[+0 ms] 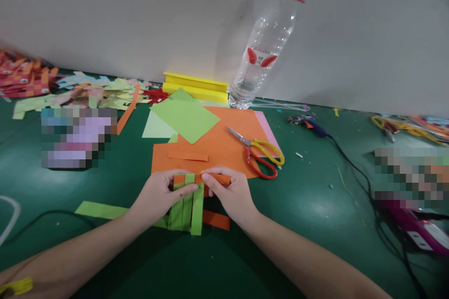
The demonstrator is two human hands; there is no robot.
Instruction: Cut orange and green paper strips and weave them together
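Observation:
Between my hands are green paper strips (187,208) hanging down side by side, with an orange paper strip (220,179) crossing them at the top; one green strip passes over it. My left hand (168,194) is closed on the left side of the green strips, its thumb on their front. My right hand (231,191) pinches the orange strip just right of them, thumb on top. A darker orange strip (217,220) sticks out below my right hand. Another long green strip (101,210) runs leftward under my left forearm. The fingers behind the paper are partly hidden.
Behind lie orange sheets (224,135), a green square (185,114) and scissors (261,152) with red and yellow handles. A tilted water bottle (264,42) leans at the wall. Paper scraps (105,93) cover the back left; a glue gun (315,127) and its cord lie right.

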